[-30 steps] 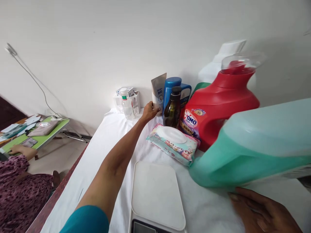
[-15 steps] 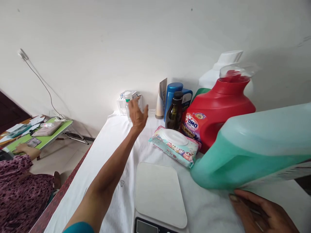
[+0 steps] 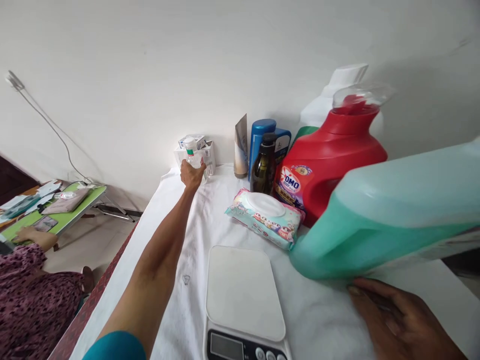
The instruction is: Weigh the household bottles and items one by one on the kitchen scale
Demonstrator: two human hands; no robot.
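My left hand (image 3: pixel 192 175) reaches to the far end of the table, its fingers wrapped round a clear bottle (image 3: pixel 192 155) with a white cap and a green band at the neck. The lower part of that bottle is partly hidden by the hand. Just behind it are small white boxes (image 3: pixel 208 156) against the wall. My right hand (image 3: pixel 405 317) lies low at the right, beside the base of a big bottle of green liquid (image 3: pixel 348 240). Its fingers are loosely bent and hold nothing that I can see; whether they touch the big bottle I cannot tell.
A white kitchen scale (image 3: pixel 243 295) lies in front of me on the white cloth. Beyond it are a pack of wipes (image 3: pixel 262 217), a brown bottle (image 3: pixel 263 167), a tube (image 3: pixel 240 150), blue bottles (image 3: pixel 258 135) and a red OMO jug (image 3: pixel 337 155). Another person (image 3: pixel 33 295) sits at the left.
My left hand has closed round the clear bottle, where before it was open and blurred beside it. My right hand stays near the big bottle's base. The view has shifted slightly.
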